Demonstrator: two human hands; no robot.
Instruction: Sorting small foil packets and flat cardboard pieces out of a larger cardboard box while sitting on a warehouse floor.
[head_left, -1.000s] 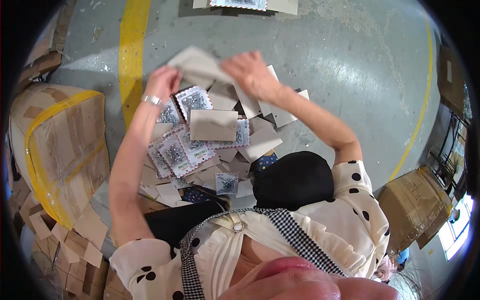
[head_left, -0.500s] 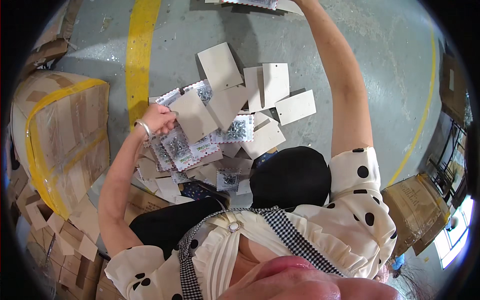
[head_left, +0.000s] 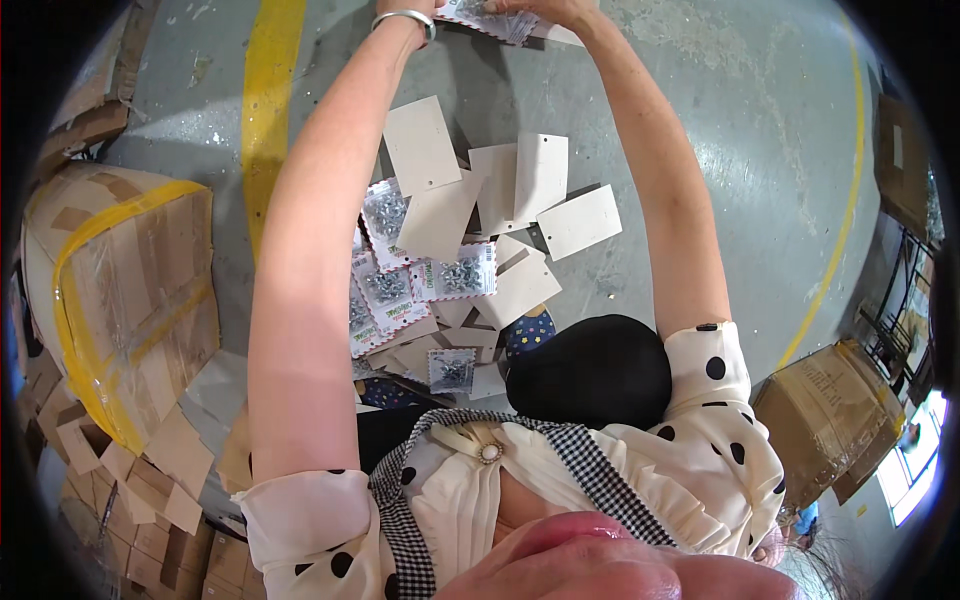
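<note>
At the top edge, a carded pack [head_left: 505, 24] with a striped border and silvery contents lies between my hands, partly cut off by the frame. My right hand [head_left: 555, 8] grips it from the right, fingers over its face. Only a sliver of my left hand [head_left: 425, 6], with a bangle at the wrist, shows at the pack's left; its fingers are out of frame. Below, on the floor, several similar packs lie loosely heaped. One silvery pack [head_left: 462, 273] is face up, while a plain beige card back [head_left: 580, 221] with a small hole lies at the heap's right.
A large taped carton [head_left: 140, 300] with yellow edging stands at the left, above several opened boxes [head_left: 150, 480]. Another brown carton [head_left: 830, 420] is at the right. Yellow lines [head_left: 270, 110] cross the grey floor. My black-clad knee [head_left: 590, 370] is close to the heap.
My left hand has left the heap and reached up to the top edge beside my right hand. The card back it was touching is gone from the heap's left. My right hand remains at the top.
</note>
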